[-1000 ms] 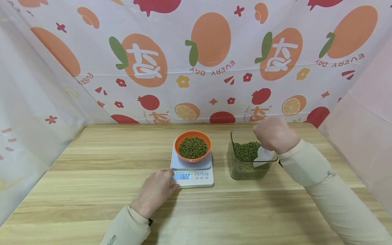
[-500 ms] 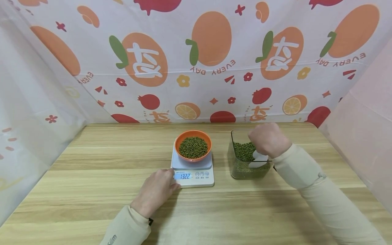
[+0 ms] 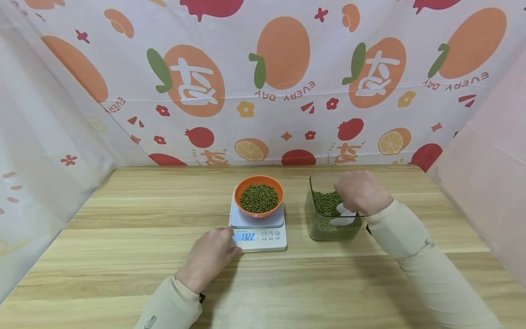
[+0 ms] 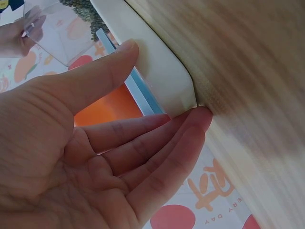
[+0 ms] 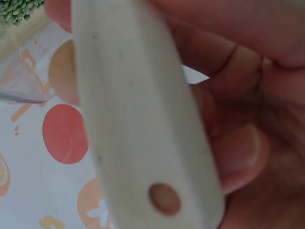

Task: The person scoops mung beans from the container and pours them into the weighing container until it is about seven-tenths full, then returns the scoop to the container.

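Observation:
An orange bowl (image 3: 259,215) of green mung beans (image 3: 259,197) stands on a white digital kitchen scale (image 3: 265,246), whose lit display reads 132.2. At the scale's left side is my left hand (image 3: 209,256); in the left wrist view its thumb (image 4: 107,71) lies against the scale's edge and its nearly straight fingertips touch the corner. My right hand (image 3: 362,193) grips the handle of a white scoop (image 3: 344,220) over the clear container (image 3: 315,230). The scoop's head reaches into the beans (image 3: 326,203) there. Close up, the handle (image 5: 128,109) has a round hole near its end.
Wooden tabletop (image 3: 123,228) lies under everything, with the scale left of the container. A fruit-printed curtain (image 3: 283,109) hangs along the table's back edge, and pale sheets (image 3: 485,151) close off the sides.
My right hand has moved a little left and down, bringing the scoop farther left and lower in the container. The left hand, scale and bowl stay put; the reading holds at 132.2.

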A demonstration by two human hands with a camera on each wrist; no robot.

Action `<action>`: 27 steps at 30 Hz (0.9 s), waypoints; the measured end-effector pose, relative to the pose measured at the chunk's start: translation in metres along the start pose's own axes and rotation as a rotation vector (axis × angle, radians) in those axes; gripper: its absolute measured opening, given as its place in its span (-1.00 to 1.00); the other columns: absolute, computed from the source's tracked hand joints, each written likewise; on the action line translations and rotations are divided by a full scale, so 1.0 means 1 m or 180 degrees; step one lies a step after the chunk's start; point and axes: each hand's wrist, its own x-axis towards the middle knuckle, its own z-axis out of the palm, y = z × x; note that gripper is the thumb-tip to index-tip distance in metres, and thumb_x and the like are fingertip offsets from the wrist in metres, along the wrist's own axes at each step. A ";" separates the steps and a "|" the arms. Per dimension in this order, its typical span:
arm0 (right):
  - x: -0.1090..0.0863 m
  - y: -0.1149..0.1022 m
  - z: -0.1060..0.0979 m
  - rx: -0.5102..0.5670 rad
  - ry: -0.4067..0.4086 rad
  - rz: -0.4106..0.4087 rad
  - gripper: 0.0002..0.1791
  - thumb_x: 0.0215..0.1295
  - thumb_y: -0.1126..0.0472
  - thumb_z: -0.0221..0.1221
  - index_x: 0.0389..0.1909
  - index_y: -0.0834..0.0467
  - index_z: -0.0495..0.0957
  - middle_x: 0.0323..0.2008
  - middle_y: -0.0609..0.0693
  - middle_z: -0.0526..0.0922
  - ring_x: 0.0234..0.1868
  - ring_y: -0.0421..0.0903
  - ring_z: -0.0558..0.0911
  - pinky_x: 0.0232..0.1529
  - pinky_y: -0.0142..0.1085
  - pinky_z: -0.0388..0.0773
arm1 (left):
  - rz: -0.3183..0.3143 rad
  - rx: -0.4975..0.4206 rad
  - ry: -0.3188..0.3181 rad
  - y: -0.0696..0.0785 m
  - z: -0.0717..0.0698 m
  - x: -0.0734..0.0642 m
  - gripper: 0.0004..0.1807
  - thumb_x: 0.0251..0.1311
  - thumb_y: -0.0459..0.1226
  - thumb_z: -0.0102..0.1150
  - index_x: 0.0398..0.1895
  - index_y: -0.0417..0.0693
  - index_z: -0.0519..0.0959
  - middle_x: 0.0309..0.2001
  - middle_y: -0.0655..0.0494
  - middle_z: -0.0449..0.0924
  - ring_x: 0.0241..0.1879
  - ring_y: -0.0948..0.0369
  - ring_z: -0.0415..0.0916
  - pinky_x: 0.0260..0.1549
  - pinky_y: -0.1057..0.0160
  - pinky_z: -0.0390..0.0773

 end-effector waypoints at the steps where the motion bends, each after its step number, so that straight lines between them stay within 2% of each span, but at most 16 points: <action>1: 0.000 0.000 0.000 0.0013 -0.0022 0.0000 -0.61 0.07 0.60 0.10 -0.69 0.07 0.35 -0.64 -0.12 0.15 -0.56 -0.19 0.19 -0.54 -0.31 0.33 | -0.0006 -0.0001 -0.0010 0.000 0.000 0.000 -0.68 -0.08 -0.33 0.60 -0.41 -0.28 0.59 -0.54 0.03 0.53 -0.60 0.21 0.40 -0.61 0.17 0.51; 14: -0.001 0.006 0.005 0.0260 -0.0015 -0.0157 -0.62 0.01 0.60 0.14 -0.68 0.08 0.31 -0.60 -0.10 0.18 -0.51 -0.17 0.19 -0.51 -0.33 0.24 | -0.0019 -0.0031 -0.0032 0.001 -0.001 0.000 -0.68 -0.08 -0.34 0.60 -0.41 -0.29 0.59 -0.55 0.03 0.53 -0.60 0.21 0.39 -0.62 0.19 0.49; 22: 0.000 0.007 0.010 0.0284 -0.0122 -0.0112 -0.76 0.11 0.56 0.23 -0.46 0.17 0.47 -0.48 -0.02 0.44 -0.38 -0.08 0.45 -0.32 -0.17 0.54 | -0.0020 -0.0045 -0.0039 0.001 0.000 0.001 -0.69 -0.09 -0.34 0.61 -0.44 -0.27 0.59 -0.55 0.04 0.52 -0.60 0.22 0.38 -0.62 0.20 0.49; 27: -0.002 0.008 0.016 0.0360 -0.0097 -0.0121 -0.74 0.08 0.60 0.19 -0.50 0.18 0.47 -0.51 -0.01 0.44 -0.40 -0.07 0.44 -0.33 -0.16 0.55 | -0.0030 -0.0057 -0.0056 0.001 0.000 0.001 -0.69 -0.08 -0.34 0.60 -0.44 -0.26 0.58 -0.56 0.05 0.52 -0.60 0.22 0.38 -0.62 0.21 0.49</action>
